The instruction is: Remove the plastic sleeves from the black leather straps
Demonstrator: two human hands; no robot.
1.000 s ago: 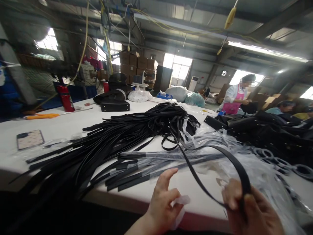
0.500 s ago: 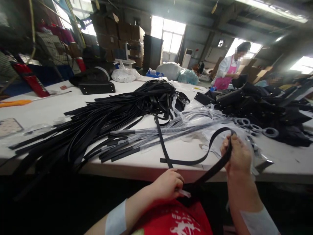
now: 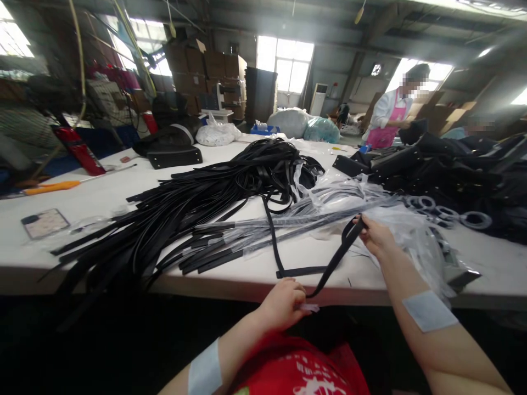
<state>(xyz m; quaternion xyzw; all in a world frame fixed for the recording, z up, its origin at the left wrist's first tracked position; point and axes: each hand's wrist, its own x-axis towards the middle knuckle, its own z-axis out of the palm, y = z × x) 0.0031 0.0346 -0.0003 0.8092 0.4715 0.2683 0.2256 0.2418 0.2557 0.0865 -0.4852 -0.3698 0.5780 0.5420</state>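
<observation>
A black strap [image 3: 336, 260] runs between my two hands at the table's front edge. My right hand [image 3: 374, 235] pinches it where it loops over, above the table. My left hand [image 3: 284, 303] is closed around its lower part, and a small pale, clear strip [image 3: 309, 308] pokes out from the fingers. The loose end of the strap lies flat on the tabletop beyond my left hand. Just past it is a large heap of black straps [image 3: 197, 203], some with ends in clear plastic sleeves [image 3: 263, 226].
On the white table [image 3: 242, 277], several ring-shaped items [image 3: 475, 219] and a pile of black bag pieces [image 3: 440, 170] lie to the right. An orange-handled tool [image 3: 51, 188] and a phone-like item [image 3: 45, 223] lie left. A person in a pink apron [image 3: 391, 123] stands across the table.
My right hand has moved left and away from me, drawing the strap's loop smaller and narrower. My left hand stays almost in place, still closed. The view has shifted slightly.
</observation>
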